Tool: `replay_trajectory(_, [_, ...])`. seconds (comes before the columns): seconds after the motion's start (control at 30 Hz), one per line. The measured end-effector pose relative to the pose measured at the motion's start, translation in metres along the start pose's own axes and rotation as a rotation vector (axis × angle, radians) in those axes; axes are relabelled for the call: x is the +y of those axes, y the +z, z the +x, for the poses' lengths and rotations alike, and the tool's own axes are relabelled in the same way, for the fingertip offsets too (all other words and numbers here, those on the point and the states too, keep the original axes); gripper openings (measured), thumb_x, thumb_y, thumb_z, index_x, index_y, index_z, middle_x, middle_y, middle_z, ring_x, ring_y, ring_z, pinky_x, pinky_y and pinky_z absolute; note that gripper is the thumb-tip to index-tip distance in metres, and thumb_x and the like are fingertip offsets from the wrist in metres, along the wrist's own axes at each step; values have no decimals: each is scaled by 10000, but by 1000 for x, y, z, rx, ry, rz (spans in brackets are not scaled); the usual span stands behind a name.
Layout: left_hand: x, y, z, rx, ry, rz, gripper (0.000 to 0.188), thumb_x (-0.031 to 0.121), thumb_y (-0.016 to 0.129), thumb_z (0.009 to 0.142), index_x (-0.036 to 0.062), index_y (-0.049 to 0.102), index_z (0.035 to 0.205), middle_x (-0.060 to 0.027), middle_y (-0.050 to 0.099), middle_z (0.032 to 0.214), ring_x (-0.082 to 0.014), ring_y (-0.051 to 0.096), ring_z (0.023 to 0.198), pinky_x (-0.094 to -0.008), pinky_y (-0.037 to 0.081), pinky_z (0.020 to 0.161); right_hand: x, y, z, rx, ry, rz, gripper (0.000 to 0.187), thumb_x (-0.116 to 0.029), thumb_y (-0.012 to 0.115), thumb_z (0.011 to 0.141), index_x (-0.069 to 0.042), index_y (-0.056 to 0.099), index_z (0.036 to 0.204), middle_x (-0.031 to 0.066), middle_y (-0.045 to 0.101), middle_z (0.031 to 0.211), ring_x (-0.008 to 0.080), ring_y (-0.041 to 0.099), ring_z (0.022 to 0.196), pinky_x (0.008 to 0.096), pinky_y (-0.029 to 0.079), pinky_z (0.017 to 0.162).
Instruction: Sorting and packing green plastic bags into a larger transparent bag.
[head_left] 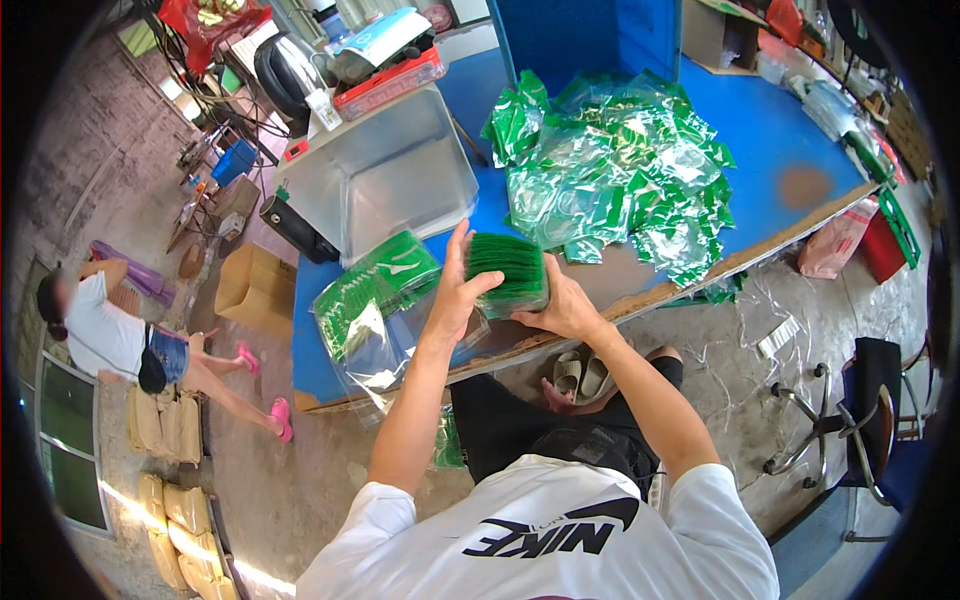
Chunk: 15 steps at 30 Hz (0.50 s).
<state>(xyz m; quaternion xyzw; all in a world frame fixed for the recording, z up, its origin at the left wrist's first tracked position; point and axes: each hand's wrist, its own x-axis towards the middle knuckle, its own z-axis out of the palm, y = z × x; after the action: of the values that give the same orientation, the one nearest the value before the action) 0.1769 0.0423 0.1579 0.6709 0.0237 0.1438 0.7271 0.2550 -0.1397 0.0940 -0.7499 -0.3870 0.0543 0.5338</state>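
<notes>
Between my two hands, just over the table's near edge, is a thick stack of green-edged clear plastic bags (507,268). My left hand (462,290) grips its left side, the thumb lying across the front. On the right side my right hand (568,303) is closed round the stack's lower corner. Left of my hands, fanned rows of similar green and clear bags (375,283) lie on the blue table (765,135). Farther off to the right spreads a big loose heap of green and clear packets (620,165). Their contents are too small to make out.
A clear plastic bin (405,165) stands behind the fanned bags, beside a black cylinder (298,228). A blue upright panel (590,40) rises behind the heap. At left are a cardboard box (258,288) and a walking person (130,335). An office chair (850,430) stands right.
</notes>
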Motion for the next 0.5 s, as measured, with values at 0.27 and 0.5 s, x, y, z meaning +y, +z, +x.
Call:
replay_trajectory(0.27, [-5, -23, 16, 158, -64, 129, 742, -4, 570, 801, 58, 373, 1513, -188, 411, 1507, -280, 409, 1402, -368, 389, 1086, 3, -4, 2, -13, 2, -17, 989, -283, 869, 717, -96, 262, 1474, 267, 625, 1223, 480, 590, 1144, 501, 500, 948])
replay_trajectory(0.5, [-49, -35, 13, 66, -1, -509, 690, 545, 483, 1024, 98, 387, 1541, -97, 453, 1537, -260, 409, 1417, -421, 282, 1194, -2, -3, 12, -69, 17, 0, 1032, -322, 887, 713, -62, 263, 1493, 265, 600, 1293, 458, 577, 1200, 486, 486, 975])
